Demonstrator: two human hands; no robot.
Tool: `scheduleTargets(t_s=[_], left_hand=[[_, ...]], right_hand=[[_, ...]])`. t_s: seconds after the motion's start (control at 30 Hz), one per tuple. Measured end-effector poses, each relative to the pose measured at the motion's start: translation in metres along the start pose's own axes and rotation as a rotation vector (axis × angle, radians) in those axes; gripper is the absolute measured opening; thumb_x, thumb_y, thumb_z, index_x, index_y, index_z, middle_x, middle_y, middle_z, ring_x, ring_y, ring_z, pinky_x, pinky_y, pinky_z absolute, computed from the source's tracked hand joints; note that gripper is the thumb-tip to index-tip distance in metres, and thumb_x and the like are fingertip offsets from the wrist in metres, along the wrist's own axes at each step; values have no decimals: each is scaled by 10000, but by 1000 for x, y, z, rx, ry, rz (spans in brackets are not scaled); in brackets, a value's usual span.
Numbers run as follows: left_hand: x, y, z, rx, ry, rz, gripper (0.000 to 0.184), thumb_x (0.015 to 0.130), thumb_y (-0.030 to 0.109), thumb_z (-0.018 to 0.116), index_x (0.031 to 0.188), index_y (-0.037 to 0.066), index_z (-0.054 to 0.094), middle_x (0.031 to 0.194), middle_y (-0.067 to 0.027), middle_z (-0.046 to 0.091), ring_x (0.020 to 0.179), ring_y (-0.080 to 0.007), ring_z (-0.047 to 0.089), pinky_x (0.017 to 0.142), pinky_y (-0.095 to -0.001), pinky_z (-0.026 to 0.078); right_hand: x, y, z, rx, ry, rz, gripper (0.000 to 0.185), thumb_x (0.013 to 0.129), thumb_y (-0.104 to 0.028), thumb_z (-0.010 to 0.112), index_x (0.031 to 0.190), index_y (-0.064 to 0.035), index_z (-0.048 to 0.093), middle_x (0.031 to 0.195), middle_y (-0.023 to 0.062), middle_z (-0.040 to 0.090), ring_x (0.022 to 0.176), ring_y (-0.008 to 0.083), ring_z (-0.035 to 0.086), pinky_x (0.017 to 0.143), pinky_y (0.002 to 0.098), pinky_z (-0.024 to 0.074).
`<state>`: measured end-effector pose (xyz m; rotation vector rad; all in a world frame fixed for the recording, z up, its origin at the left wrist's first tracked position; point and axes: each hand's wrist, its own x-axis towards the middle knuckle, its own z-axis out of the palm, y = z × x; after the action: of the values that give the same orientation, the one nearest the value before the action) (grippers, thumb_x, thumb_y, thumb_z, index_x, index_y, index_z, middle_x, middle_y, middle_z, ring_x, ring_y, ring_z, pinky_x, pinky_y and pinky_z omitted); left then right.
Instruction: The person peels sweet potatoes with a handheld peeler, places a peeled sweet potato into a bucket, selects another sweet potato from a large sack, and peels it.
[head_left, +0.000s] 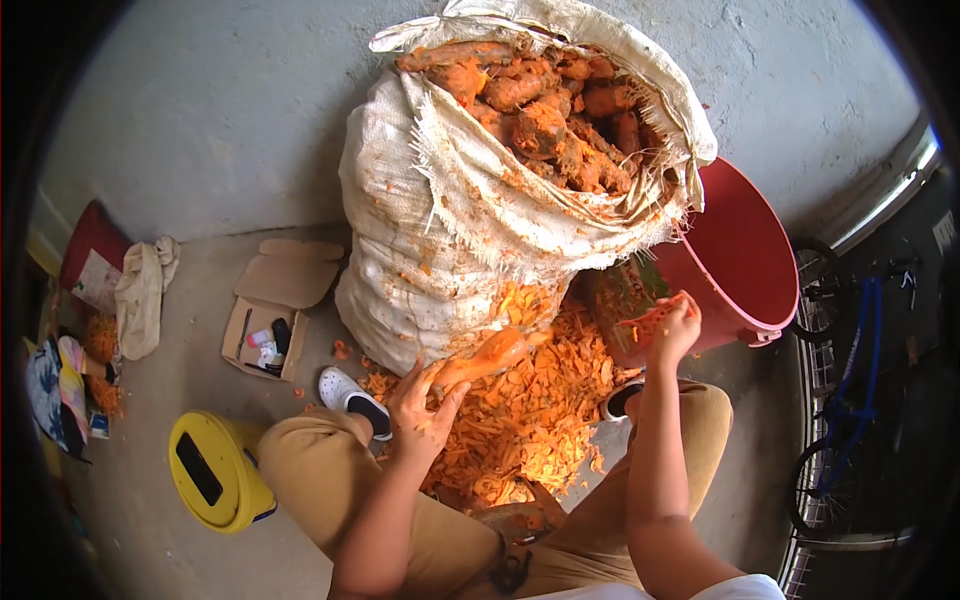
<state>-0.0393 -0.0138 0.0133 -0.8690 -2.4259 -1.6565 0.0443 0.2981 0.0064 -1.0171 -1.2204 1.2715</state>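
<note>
My left hand (424,408) is wrapped round the lower end of a peeled orange root (497,352), whose thicker end points up and right. To the right, my right hand (678,330) is closed round a reddish-orange tool (645,322), held away from the root and in front of the bucket. Beneath both hands spreads a heap of orange peelings (530,430) on the floor between my feet. Behind it stands a large white woven sack (400,240), its open top full of unpeeled, soil-covered roots (545,120).
A red bucket (740,250) stands right of the sack. At left are an open cardboard box (262,335) with small items and a yellow bucket with a lid (210,475). A blue bicycle (855,410) is at far right. Cloths (145,295) lie far left.
</note>
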Motion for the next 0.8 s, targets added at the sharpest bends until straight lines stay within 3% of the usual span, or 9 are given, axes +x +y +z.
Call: scheduleTargets(t_s=[0.03,0.13,0.17,0.27,0.4,0.53,0.8], left_hand=[[-2,-5,6,-176,-52,-159,331,708,136,641,978,-29,545,857,-157,592,827,-297,575,830,-405,429],[-1,0,9,212,-23,213,336,695,127,641,975,-28,541,846,-154,587,800,-307,568,848,-418,415],[0,-2,7,179,-117,227,340,685,111,637,976,-30,533,840,-155,582,775,-313,558,885,-426,383],[0,-3,8,233,-113,336,353,682,102,629,992,-25,518,849,-159,579,783,-316,548,915,-428,353],[0,0,13,226,-105,363,360,638,30,628,972,-31,511,821,-140,578,791,-296,555,881,-452,378],[-6,-3,14,184,-36,379,368,649,47,639,983,-26,501,821,-142,580,795,-291,563,879,-450,381],[0,0,12,209,-116,463,326,679,85,628,965,-24,518,813,-152,578,757,-291,566,884,-430,387]], right_hand=[[-6,-2,1,3,-60,-2,157,889,-128,366,976,-20,438,671,82,548,526,122,522,468,235,456],[-31,0,12,92,-188,83,163,887,-130,376,979,-17,451,663,87,559,505,138,529,486,239,461],[-40,0,17,134,-208,109,169,885,-135,383,983,-15,450,665,89,558,506,143,530,491,247,465],[-71,-10,31,246,-222,170,190,878,-148,401,997,-5,440,669,95,549,520,157,533,511,264,474],[-119,-26,55,554,-226,86,226,880,-137,396,1062,-4,380,729,95,527,625,146,523,587,270,473],[-147,-26,68,412,-309,63,211,885,-92,373,1070,8,380,725,66,522,609,94,484,573,211,429],[-110,-7,51,162,-261,29,193,885,-69,342,1051,20,383,724,85,543,578,110,498,551,231,439]])
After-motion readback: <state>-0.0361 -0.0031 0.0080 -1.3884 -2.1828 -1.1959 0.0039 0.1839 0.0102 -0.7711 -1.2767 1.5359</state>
